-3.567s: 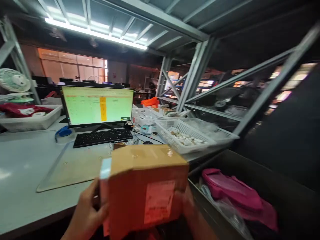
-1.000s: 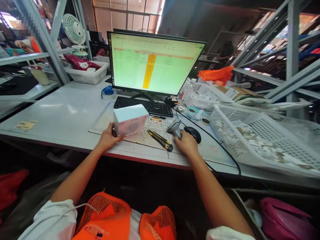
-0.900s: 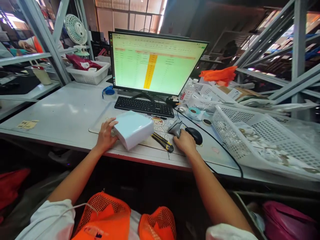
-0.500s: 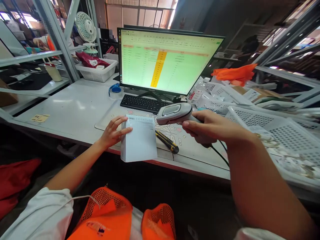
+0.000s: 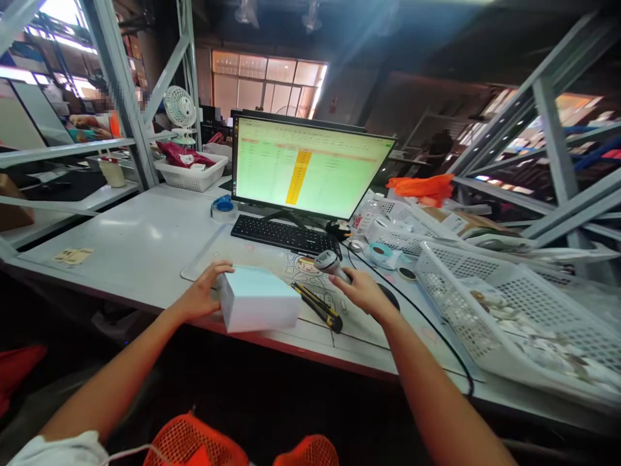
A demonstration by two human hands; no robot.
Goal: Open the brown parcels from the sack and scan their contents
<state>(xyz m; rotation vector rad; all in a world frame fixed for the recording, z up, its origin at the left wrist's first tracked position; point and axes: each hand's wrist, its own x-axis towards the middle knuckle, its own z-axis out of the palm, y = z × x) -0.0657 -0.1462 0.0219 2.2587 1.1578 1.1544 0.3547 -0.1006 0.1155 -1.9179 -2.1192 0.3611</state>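
At the desk's front edge, my left hand (image 5: 201,296) grips the left end of a white box (image 5: 262,312), thumb and fingers around its side. The box's pale top faces up, and no printed label shows on it. Over the desk mat, my right hand (image 5: 365,292) is wrapped around the handle of a grey handheld barcode scanner (image 5: 328,261), whose head points towards the monitor. Between the box and the scanner lies a black and yellow utility knife (image 5: 320,309). A black keyboard (image 5: 281,234) sits just beyond the box.
Behind the keyboard stands a lit monitor (image 5: 310,171). White baskets (image 5: 485,323) of small packets line the right side, with tape rolls (image 5: 382,252) nearby. The scanner's black cable (image 5: 427,312) runs across the desk. Another person's hand (image 5: 85,121) shows beyond the metal frame at left.
My right hand has moved the scanner away and down towards the mat. The box has tipped, hiding its barcode label, and my left hand has shifted on its side. My view has tilted up.
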